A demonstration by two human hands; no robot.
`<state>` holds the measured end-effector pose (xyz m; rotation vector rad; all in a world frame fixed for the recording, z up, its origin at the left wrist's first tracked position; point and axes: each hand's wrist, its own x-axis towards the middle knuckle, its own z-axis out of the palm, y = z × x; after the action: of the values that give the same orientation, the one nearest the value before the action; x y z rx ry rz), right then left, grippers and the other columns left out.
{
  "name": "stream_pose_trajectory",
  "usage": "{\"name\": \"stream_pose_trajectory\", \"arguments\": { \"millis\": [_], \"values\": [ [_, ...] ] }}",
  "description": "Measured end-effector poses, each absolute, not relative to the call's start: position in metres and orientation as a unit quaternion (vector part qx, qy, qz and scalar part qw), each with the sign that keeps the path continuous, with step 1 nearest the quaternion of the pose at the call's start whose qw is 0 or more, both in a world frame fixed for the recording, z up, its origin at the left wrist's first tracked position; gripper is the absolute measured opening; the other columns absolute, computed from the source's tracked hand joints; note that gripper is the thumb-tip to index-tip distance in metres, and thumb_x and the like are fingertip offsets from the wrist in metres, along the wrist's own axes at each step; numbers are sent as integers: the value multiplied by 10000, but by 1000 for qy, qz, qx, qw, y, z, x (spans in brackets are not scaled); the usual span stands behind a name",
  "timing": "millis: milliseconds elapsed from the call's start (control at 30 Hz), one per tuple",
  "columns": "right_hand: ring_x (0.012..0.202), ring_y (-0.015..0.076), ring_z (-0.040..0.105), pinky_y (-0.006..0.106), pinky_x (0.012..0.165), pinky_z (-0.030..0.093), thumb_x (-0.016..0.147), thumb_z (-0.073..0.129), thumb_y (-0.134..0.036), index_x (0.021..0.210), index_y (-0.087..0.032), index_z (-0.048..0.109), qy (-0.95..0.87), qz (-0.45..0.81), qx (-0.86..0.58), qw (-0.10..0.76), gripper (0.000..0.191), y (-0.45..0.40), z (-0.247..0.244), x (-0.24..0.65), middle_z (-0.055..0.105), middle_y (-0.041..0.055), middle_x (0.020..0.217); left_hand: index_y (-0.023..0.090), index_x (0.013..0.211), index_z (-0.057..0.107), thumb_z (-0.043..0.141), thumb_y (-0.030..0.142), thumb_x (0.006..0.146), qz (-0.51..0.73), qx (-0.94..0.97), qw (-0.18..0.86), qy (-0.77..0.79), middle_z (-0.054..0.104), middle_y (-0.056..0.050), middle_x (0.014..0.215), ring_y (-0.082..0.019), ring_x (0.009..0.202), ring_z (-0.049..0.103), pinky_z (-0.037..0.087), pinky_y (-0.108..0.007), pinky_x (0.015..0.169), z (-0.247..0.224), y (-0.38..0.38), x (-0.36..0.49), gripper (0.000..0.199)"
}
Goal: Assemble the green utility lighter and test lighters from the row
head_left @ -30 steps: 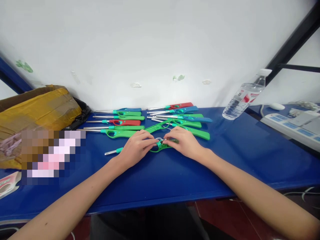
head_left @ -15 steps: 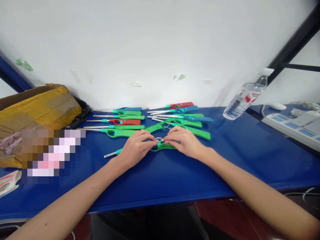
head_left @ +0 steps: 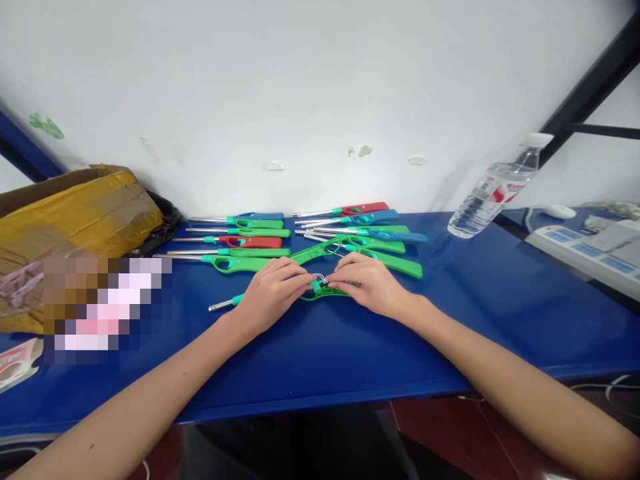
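A green gas lighter (head_left: 331,292) lies on the table with its handle casing opened, its metal tube tip (head_left: 221,307) pointing left. Thin white wire (head_left: 320,277) loops up from the teal collar between my hands. My left hand (head_left: 274,290) is closed on the lighter around that collar, covering part of the tube. With fingertips pinched together, my right hand (head_left: 369,281) works over the open handle; the small dark piece at its fingertips is mostly hidden. Just behind both hands rests a loose green casing half (head_left: 316,252).
Several lighters in green, red and blue lie in two groups, left (head_left: 255,243) and right (head_left: 373,218), near the wall. A taped carton (head_left: 95,213) stands at left. At right are a tilted-looking water bottle (head_left: 493,190) and a white power strip (head_left: 583,250).
Both hands stay at the opened lighter with only slight finger movement. The view has shifted a little; nothing else has visibly moved.
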<state>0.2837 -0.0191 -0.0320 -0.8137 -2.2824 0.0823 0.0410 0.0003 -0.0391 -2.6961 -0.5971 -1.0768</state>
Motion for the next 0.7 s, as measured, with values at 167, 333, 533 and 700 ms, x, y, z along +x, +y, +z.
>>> {"name": "stream_pose_trajectory", "arguments": {
  "millis": [167, 333, 533, 700],
  "values": [
    [868, 209, 644, 333, 741, 552, 920, 625, -211, 955, -180, 766, -884, 18, -317, 343, 148, -21, -27, 283, 750, 67, 850, 139, 1049, 694, 641, 337, 924, -311, -906, 105, -268, 710, -86, 985, -221, 896, 631, 481, -356, 817, -36, 2, 39, 239],
    [879, 215, 635, 351, 757, 549, 937, 601, -233, 960, -178, 753, -889, 24, -320, 325, 164, -23, -26, 282, 742, 73, 857, 160, 983, 713, 658, 352, 912, -231, -920, 71, -308, 731, -53, 894, -213, 819, 648, 449, -331, 746, -31, 1, 37, 212],
    [892, 217, 629, 360, 766, 547, 942, 592, -236, 965, -182, 745, -892, 24, -323, 314, 165, -25, -29, 280, 740, 71, 871, 164, 984, 698, 694, 277, 890, -212, -921, 8, -327, 727, -39, 841, -196, 774, 648, 434, -294, 712, -24, -3, 37, 147],
    [909, 212, 634, 372, 815, 539, 935, 606, -246, 940, -197, 746, -895, 25, -313, 316, 148, -27, -29, 279, 736, 69, 949, 179, 946, 715, 682, 237, 895, -218, -918, -34, -329, 736, -33, 881, -186, 800, 657, 450, -281, 727, -23, -2, 37, 84]
  ]
}}
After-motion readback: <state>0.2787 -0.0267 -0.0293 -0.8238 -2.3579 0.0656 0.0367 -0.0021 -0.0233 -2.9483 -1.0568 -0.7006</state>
